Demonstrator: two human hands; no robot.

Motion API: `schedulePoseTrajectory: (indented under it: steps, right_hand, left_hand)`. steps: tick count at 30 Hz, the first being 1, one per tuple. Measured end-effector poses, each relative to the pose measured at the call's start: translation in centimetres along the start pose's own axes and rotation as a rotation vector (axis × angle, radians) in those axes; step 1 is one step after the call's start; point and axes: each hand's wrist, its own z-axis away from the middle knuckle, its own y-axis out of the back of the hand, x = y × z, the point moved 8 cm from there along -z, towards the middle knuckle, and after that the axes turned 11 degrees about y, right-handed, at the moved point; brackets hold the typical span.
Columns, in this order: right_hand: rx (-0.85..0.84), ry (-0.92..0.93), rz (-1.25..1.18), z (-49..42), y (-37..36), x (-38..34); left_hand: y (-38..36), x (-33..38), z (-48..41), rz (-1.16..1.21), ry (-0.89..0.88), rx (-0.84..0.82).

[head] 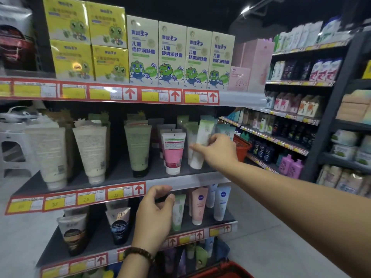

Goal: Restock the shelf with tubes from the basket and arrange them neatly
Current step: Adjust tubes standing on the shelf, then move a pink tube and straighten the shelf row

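My right hand (218,151) reaches onto the middle shelf (112,177) and grips a white tube with a pale green top (203,137). The tube stands cap-down, tilted a little, at the right end of the row. Left of it stand a pink-and-white tube (173,153), a grey-green tube (138,149) and two cream tubes (92,151). My left hand (154,215), with a bead bracelet on the wrist, hovers in front of the shelf's price strip, fingers curled and apart, nothing clearly in them. The red basket's rim (220,269) shows at the bottom edge.
Frog-print boxes (172,55) fill the shelf above. More tubes, some of them Nivea (221,203), stand on the shelf below. A second red basket (242,147) sits behind my right hand. Another shelving unit with bottles (291,137) lines the right side, and a white stool (14,149) stands at the left.
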Motion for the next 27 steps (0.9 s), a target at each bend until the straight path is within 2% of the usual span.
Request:
schedulePoseTrajectory:
  steps: [6, 16, 27]
  right_hand:
    - [0.04, -0.061, 0.136, -2.0, -1.8, 1.7]
    - [-0.047, -0.118, 0.252, -1.5, -3.7, 2.1]
    - [-0.121, -0.138, 0.201, -0.2, -4.5, 1.7]
  left_hand:
    - [0.5, -0.5, -0.1, -0.058, 0.003, -0.025]
    - [1.1, -0.7, -0.5, -0.044, -0.008, -0.016]
    - [1.1, -0.9, -0.6, -0.059, -0.01, -0.01]
